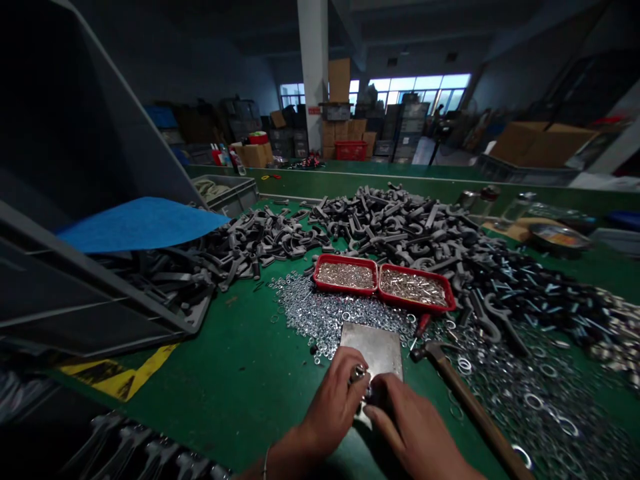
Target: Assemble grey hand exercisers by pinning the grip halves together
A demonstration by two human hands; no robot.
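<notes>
My left hand (333, 407) and my right hand (407, 427) meet over a square steel plate (375, 350) lying on the green bench mat (240, 393). Between my fingers both hands pinch a small metal fastener (363, 383), partly hidden by them. A hammer with a wooden handle (473, 410) lies just right of my right hand. Loose steel washers (325, 313) spread behind the plate, with more (540, 400) to the right. Two red trays (346, 275) of small metal parts sit beyond them.
A large heap of dark forged hook-shaped metal parts (395, 230) covers the bench behind the trays. A tilted grey crate (95, 293) and a blue sheet (140, 223) stand at left. Yellow-and-black tape (120, 373) marks the mat's near left. Boxes and shelving fill the background.
</notes>
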